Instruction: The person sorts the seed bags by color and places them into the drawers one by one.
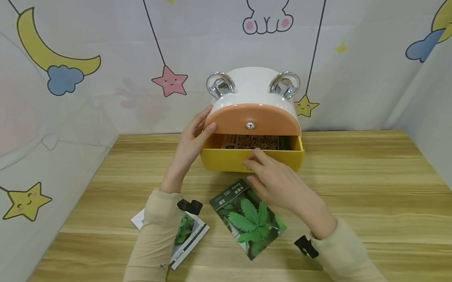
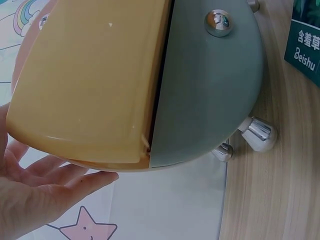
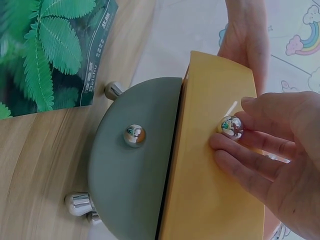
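Observation:
A small rounded cabinet has a white top (image 1: 251,79) with chrome loop ears, an orange upper front (image 1: 229,117) and a yellow drawer (image 1: 221,158) that stands partly pulled out. My right hand (image 1: 280,179) is at the drawer's front, its fingers around the round chrome knob (image 3: 232,127). Against the cabinet's left side rests my left hand (image 1: 192,141), fingers extended, thumb near the edge of the orange front. Inside the drawer lies a packet with a brown grainy picture (image 1: 255,142). Below the drawer, the wrist views show a grey-green lower front (image 2: 210,80) with its own knob (image 2: 218,23).
A green leaf-picture packet (image 1: 248,221) lies on the wooden table (image 1: 367,203) before the cabinet. Another packet (image 1: 193,235) and a white piece (image 1: 138,219) lie partly under the left sleeve. Chrome feet (image 2: 260,134) support the cabinet. Printed cloth (image 1: 205,39) hangs behind.

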{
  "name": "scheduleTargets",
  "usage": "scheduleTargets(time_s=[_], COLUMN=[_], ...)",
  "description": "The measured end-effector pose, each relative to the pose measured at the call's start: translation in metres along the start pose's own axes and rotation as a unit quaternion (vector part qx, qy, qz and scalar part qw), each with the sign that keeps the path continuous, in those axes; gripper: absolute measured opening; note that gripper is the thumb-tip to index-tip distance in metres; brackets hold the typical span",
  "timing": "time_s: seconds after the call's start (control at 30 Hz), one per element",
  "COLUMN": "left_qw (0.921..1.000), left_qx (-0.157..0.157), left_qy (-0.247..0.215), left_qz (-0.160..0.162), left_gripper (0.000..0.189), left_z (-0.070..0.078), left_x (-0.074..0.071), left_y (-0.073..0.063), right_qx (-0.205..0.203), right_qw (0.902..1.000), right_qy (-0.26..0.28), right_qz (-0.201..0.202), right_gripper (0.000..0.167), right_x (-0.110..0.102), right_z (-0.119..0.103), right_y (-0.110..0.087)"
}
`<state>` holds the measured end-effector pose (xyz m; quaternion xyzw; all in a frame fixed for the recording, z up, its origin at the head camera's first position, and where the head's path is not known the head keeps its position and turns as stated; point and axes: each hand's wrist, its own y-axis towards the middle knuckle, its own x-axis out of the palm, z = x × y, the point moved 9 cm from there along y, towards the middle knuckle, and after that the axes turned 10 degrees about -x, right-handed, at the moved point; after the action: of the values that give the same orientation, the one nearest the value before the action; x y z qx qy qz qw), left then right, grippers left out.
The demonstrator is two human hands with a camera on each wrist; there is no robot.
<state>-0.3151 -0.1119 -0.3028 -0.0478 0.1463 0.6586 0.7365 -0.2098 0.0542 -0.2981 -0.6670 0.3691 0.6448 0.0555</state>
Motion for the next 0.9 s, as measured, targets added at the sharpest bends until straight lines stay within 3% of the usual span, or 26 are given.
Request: scheduleTargets(time_s=[0.9], left_qw=[0.9999], left_qx=[0.0], left_qy=[-0.015], left_qz=[0.004], left_gripper=[0.05], left_z=[-0.001], left_x=[0.0], left_y=[0.002], right_qx=[-0.001], right_qw=[0.9996], right_qy=[-0.012], right_qz=[0.026], right_gripper=[0.032], right_x=[0.002], right_z=[0.021], right_y=[0.012])
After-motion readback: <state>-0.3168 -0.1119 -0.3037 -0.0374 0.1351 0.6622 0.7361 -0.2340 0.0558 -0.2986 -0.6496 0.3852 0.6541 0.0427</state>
